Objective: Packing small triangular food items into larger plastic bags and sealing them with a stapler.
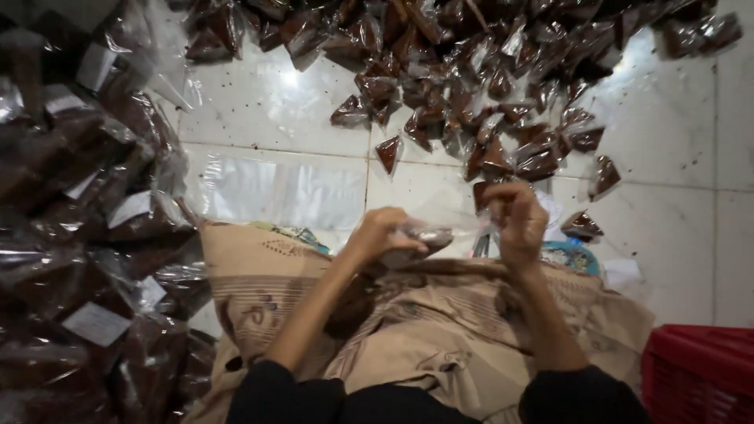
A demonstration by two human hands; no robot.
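My left hand (382,234) is closed round the filled end of a small clear packet (428,238) of dark brown stuff, held over my lap, above the beige patterned cloth (440,322). My right hand (514,220) has its fingers (496,206) pinched shut on the packet's empty plastic neck. It looks light and soft, the film slippery and easy to tear, so I judge the bulge wants cradling and the neck a firm pinch near the filling. More small packets (471,94) lie heaped at the far side of the white tiled floor (275,110), and bigger bags (86,235) pile along its left edge.
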